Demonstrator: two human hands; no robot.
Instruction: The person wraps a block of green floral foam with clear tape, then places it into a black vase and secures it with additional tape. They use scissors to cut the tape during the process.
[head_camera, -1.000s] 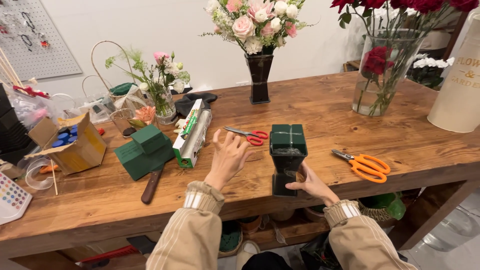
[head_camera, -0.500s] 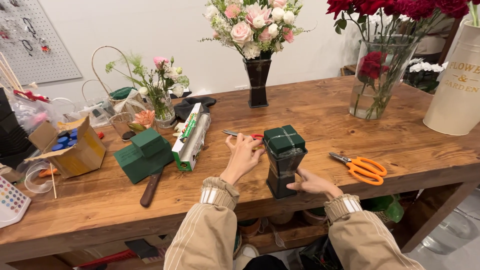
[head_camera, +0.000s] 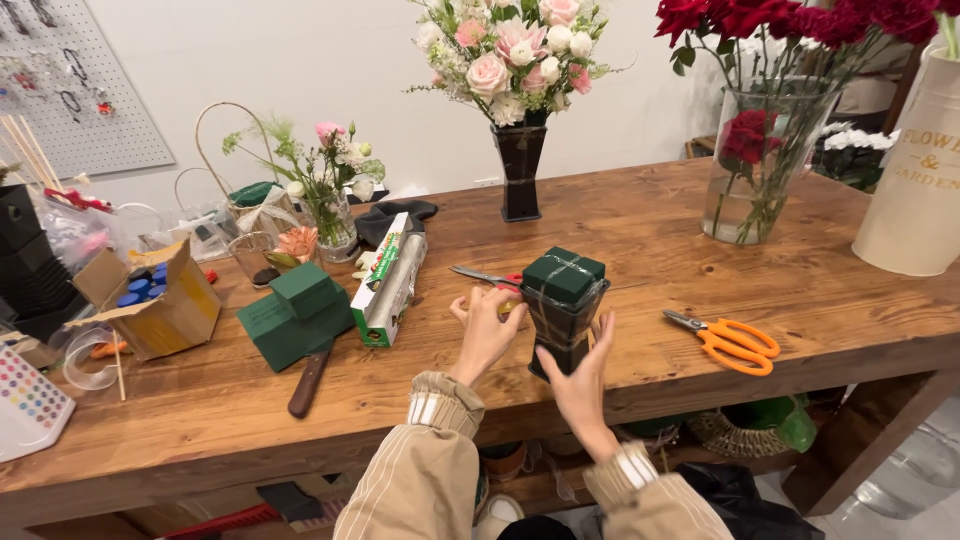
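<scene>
Steadying foam-topped vase with your right hand, open palm against its side | left hand loosely curled, empty, beside it | red scissors behind

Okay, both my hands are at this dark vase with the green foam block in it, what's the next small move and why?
Probably press the right hand flat against the dark vase to steady it. The green foam block sits proud of the rim with clear tape crossed over its top, the vase stands near the table's front edge, and the left hand is beside it, fingers curled, apparently not gripping.
</scene>
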